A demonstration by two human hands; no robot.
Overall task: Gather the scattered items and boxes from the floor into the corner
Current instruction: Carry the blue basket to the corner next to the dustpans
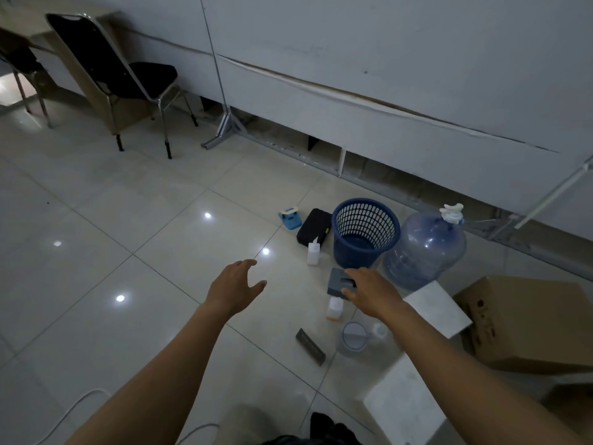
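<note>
My right hand (pixel 369 292) is closed around the edge of a small grey block (pixel 339 280), thumb below and fingers on top, just above the floor. My left hand (pixel 236 287) hovers beside it, fingers spread and holding nothing. Around them on the tiles lie a white squeeze bottle (pixel 313 252), a small bottle with orange liquid (pixel 334 309), a clear plastic jug (pixel 353 338), a dark flat bar (pixel 309 342), a black case (pixel 314 226) and a blue hole punch (pixel 290 218). A cardboard box (pixel 526 319) and two white boxes (pixel 438 306) (pixel 404 409) sit at the right.
A blue mesh basket (pixel 365 232) and a large water bottle (pixel 423 248) stand by the white partition wall (pixel 385 75). A black chair (pixel 128 78) stands at the far left. A white cable (pixel 80 403) lies on the floor near my feet.
</note>
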